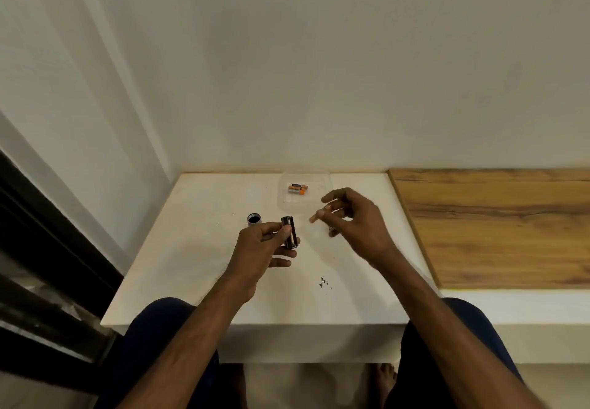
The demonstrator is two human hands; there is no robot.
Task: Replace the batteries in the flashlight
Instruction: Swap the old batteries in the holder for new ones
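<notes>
Left hand: the left hand (260, 242) is wrapped round a dark battery holder (290, 232), thumb pressed on its upper side, fingers curled beneath; the grip is clamped firmly on it.
Right hand: the right hand (357, 217) pinches a small battery (316, 216) between thumb and fingertips, blurred, so its ends cannot be told apart; the grip is closed on it.
Where the battery sits: just right of the holder, in the air, not yet touching it.
Spare batteries: a pair of orange-tipped batteries (297, 188) lies in a clear tray (322, 179), beyond the holder, near the wall.
Cap: a grey cap (254, 219) stands open-side up on the counter (191, 249), just left of the holder.
Handling, holder: probably light, stiff plastic; best held round its middle, leaving the slots open.
Handling, battery: small, smooth, likely to roll or slip; hold it by the sides so an end stays free to seat.
Step in hand: looks like a battery passing between the holder and the right hand; which way, I cannot tell.
Watch for: polarity, and a dropped battery rolling off the counter.
</notes>
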